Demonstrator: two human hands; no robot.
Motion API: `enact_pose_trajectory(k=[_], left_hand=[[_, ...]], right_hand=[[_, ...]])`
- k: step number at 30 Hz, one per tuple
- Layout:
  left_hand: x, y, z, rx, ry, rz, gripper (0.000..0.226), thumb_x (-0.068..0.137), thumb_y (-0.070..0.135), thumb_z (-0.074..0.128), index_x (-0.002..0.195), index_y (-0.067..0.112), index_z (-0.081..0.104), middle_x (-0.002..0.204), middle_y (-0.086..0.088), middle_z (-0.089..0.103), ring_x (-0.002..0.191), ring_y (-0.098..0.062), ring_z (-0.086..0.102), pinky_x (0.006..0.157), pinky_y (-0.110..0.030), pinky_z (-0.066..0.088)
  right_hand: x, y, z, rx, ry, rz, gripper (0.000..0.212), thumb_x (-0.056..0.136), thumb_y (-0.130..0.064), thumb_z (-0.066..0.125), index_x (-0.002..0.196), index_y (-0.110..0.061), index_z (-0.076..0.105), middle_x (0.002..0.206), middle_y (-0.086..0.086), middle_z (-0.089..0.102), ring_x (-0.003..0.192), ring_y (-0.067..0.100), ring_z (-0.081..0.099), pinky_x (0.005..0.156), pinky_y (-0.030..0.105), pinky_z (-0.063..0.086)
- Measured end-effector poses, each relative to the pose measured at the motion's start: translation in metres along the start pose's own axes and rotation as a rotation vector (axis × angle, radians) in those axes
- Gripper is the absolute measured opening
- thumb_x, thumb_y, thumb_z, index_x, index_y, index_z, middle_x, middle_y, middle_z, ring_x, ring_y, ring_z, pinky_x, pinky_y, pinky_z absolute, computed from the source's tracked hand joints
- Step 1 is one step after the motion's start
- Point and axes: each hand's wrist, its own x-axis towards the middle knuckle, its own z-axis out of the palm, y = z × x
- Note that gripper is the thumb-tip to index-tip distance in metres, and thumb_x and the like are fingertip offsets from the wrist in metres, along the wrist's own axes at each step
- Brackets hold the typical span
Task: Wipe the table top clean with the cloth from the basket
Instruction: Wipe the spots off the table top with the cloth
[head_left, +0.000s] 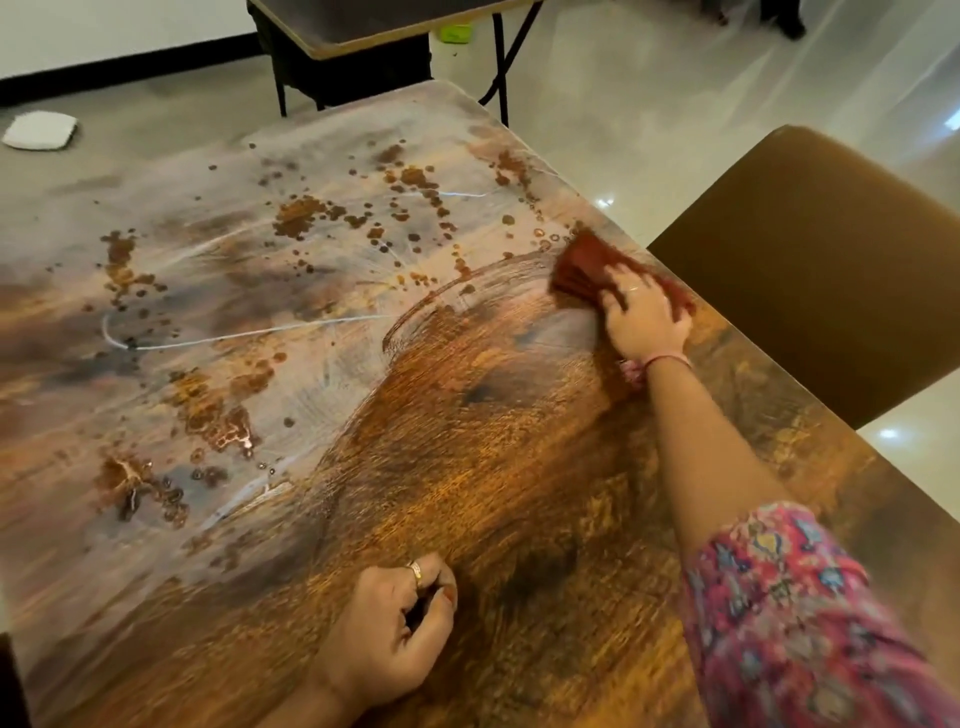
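A wooden table top (218, 561) fills the view, with brown spill drops and blotches (306, 215) spread over its far and left parts and a smeared, wiped band across its right part. My right hand (641, 317) presses a reddish-brown cloth (587, 262) flat on the table near the far right edge; both are motion-blurred. My left hand (395, 636) rests on the table near the front edge with its fingers curled and nothing in it. No basket is in view.
A brown chair back (815, 270) stands close against the table's right edge. A second folding table (374, 31) stands beyond the far end. A white pad (40, 131) lies on the floor at the far left.
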Motion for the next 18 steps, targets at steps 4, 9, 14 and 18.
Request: enact_pose_trajectory(k=[4,9,14,18], left_hand=[[0.001,-0.002,0.0,-0.006,-0.012,-0.003,0.021,0.087,0.011,0.052,0.068,0.017,0.059,0.051,0.014,0.049,0.042,-0.001,0.039,0.045,-0.013,0.026],[-0.001,-0.002,0.002,0.029,-0.013,-0.009,0.019,0.086,0.012,0.052,0.069,0.018,0.057,0.053,0.016,0.049,0.044,-0.002,0.043,0.047,-0.011,0.027],[0.0,0.005,0.003,0.082,-0.052,-0.013,0.016,0.085,0.016,0.051,0.071,0.02,0.057,0.053,0.015,0.05,0.048,-0.003,0.048,0.05,-0.012,0.032],[-0.006,0.011,-0.005,0.09,-0.073,-0.022,0.018,0.084,0.017,0.051,0.068,0.009,0.055,0.053,0.01,0.052,0.048,-0.003,0.047,0.049,-0.019,0.034]], right_hand=[[0.02,0.025,-0.015,0.081,0.013,0.393,0.048,0.102,-0.037,0.031,0.149,-0.038,0.023,0.159,-0.015,0.013,0.147,0.015,0.006,0.113,0.06,0.003],[-0.027,-0.023,0.011,0.027,0.048,0.29,0.048,0.102,-0.04,0.031,0.149,-0.038,0.022,0.159,-0.014,0.014,0.147,0.018,0.008,0.113,0.061,0.004],[-0.113,-0.089,0.044,0.005,-0.065,-0.083,0.045,0.099,-0.038,0.039,0.143,-0.044,0.032,0.155,-0.022,0.023,0.145,0.013,0.014,0.111,0.061,0.005],[-0.175,-0.134,0.064,0.078,-0.204,-0.234,0.043,0.098,-0.037,0.042,0.139,-0.05,0.036,0.152,-0.028,0.024,0.144,0.008,0.014,0.111,0.058,0.0]])
